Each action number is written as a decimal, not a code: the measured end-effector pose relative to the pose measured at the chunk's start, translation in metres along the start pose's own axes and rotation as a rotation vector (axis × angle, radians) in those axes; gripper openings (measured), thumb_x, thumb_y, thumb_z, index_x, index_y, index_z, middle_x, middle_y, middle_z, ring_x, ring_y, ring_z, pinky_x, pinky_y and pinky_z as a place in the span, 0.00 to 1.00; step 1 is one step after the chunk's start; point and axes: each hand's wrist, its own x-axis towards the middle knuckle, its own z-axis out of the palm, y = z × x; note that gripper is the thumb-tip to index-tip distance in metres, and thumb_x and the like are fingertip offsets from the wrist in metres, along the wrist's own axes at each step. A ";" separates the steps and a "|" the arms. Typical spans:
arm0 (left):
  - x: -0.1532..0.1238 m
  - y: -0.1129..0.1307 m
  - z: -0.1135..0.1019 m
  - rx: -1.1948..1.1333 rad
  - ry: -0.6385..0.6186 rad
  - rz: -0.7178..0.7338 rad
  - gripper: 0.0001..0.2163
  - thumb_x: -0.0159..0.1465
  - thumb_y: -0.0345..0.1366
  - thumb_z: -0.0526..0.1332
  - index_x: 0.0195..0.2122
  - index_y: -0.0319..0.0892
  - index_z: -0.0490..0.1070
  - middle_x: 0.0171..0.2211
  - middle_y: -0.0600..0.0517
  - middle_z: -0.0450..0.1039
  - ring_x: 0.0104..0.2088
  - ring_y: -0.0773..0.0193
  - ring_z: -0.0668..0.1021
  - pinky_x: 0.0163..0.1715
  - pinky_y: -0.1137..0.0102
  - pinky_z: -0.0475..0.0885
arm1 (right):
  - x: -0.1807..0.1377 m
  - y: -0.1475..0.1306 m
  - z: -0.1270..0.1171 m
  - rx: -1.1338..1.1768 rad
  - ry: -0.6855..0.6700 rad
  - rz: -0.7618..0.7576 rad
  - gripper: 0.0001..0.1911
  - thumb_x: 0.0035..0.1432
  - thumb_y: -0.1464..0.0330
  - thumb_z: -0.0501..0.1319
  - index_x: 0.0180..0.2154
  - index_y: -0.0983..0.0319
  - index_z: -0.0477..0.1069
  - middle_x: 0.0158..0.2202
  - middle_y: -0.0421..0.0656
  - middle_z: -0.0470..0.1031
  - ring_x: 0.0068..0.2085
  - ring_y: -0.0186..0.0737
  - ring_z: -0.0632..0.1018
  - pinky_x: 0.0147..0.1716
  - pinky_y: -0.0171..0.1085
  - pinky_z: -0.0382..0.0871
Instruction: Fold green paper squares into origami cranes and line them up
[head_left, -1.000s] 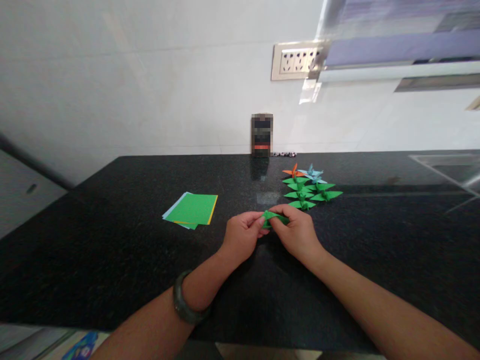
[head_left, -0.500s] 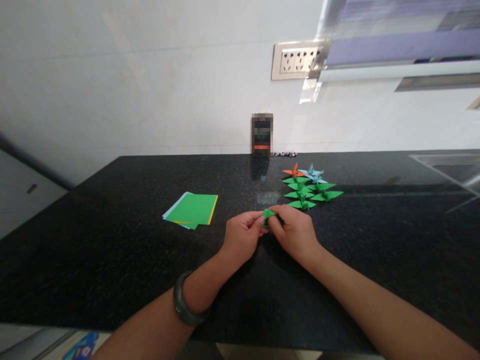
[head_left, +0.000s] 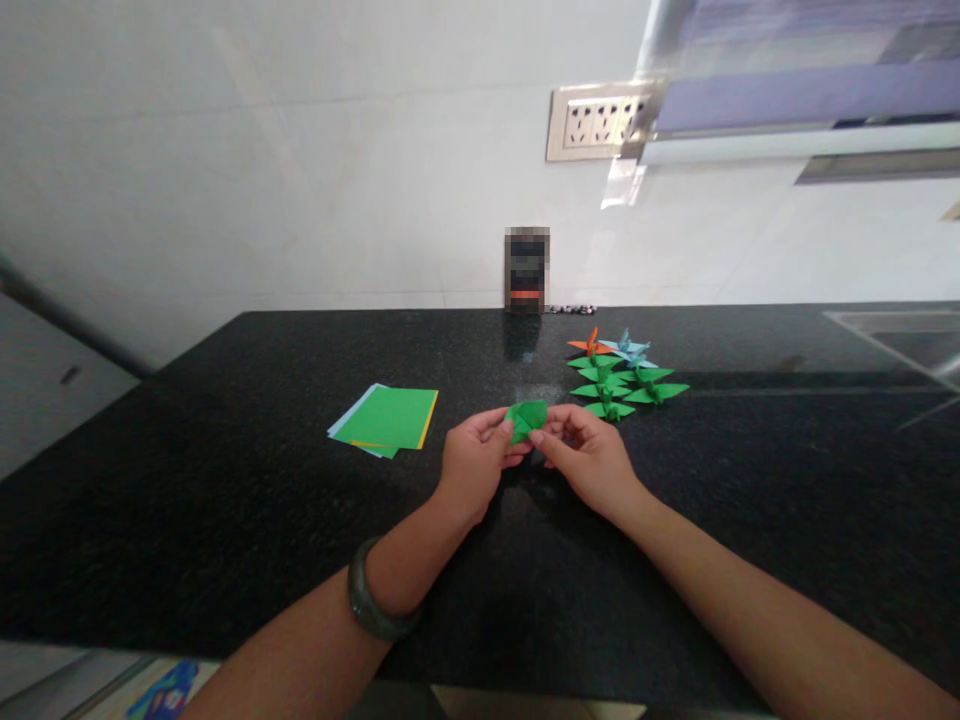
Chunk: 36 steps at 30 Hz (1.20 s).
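Observation:
A partly folded piece of green origami paper (head_left: 529,415) is held up between my two hands, above the dark countertop. My left hand (head_left: 474,455) pinches its left side, thumb on the front face and fingers behind. At its lower right, my right hand (head_left: 592,450) grips the edge between thumb and fingers. Crease lines show on the face toward me. Just beyond my right hand lie several folded green paper cranes (head_left: 602,388), with an orange paper crane (head_left: 592,345) and light blue paper cranes (head_left: 630,350) behind them.
A stack of square paper sheets (head_left: 390,417), green on top with yellow and light blue edges, lies left of my hands. A phone-like upright object (head_left: 527,270), blurred, leans on the wall beside a beaded strap (head_left: 572,310). A socket panel (head_left: 596,123) is above.
The green paper has been opened out and turned so that a broader face shows. My right hand has shifted from covering it to pinching its lower right edge.

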 end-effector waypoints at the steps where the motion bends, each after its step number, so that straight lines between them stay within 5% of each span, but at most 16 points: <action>1: -0.001 0.000 0.000 -0.003 -0.014 -0.010 0.11 0.58 0.29 0.59 0.43 0.34 0.71 0.27 0.49 0.78 0.24 0.69 0.78 0.24 0.78 0.73 | 0.000 0.002 0.000 -0.010 0.001 0.000 0.11 0.48 0.63 0.62 0.33 0.63 0.68 0.23 0.38 0.68 0.23 0.31 0.68 0.20 0.31 0.65; 9: -0.006 -0.001 0.002 0.043 -0.195 -0.021 0.12 0.58 0.29 0.58 0.43 0.35 0.70 0.28 0.48 0.77 0.24 0.68 0.79 0.23 0.77 0.72 | 0.005 0.005 -0.004 -0.087 0.036 0.069 0.13 0.51 0.60 0.59 0.24 0.62 0.64 0.20 0.38 0.67 0.18 0.29 0.64 0.16 0.31 0.60; 14: -0.006 -0.002 0.001 0.068 -0.195 -0.009 0.17 0.60 0.34 0.56 0.51 0.38 0.65 0.27 0.51 0.76 0.23 0.67 0.78 0.24 0.74 0.73 | 0.005 0.005 -0.006 -0.189 0.040 0.011 0.12 0.50 0.62 0.59 0.22 0.61 0.62 0.17 0.36 0.64 0.18 0.30 0.64 0.17 0.31 0.58; 21: -0.002 -0.003 -0.003 0.058 -0.233 0.059 0.14 0.52 0.39 0.64 0.37 0.36 0.75 0.22 0.52 0.75 0.22 0.69 0.74 0.21 0.76 0.68 | 0.003 -0.004 -0.008 -0.187 -0.063 -0.029 0.12 0.49 0.65 0.60 0.20 0.60 0.60 0.17 0.34 0.62 0.19 0.29 0.62 0.18 0.30 0.56; 28: -0.001 -0.004 -0.004 -0.052 -0.245 -0.080 0.17 0.50 0.46 0.65 0.32 0.35 0.75 0.19 0.52 0.72 0.20 0.69 0.73 0.21 0.74 0.69 | 0.002 -0.005 -0.007 -0.126 -0.077 -0.001 0.10 0.48 0.66 0.61 0.21 0.61 0.61 0.16 0.34 0.63 0.18 0.28 0.62 0.17 0.29 0.55; 36: 0.001 -0.009 -0.004 -0.066 -0.141 -0.049 0.16 0.46 0.43 0.68 0.29 0.34 0.74 0.19 0.53 0.72 0.18 0.71 0.71 0.18 0.75 0.66 | 0.001 -0.001 -0.007 -0.213 -0.100 -0.033 0.08 0.49 0.68 0.60 0.22 0.62 0.63 0.17 0.34 0.62 0.19 0.28 0.63 0.19 0.29 0.56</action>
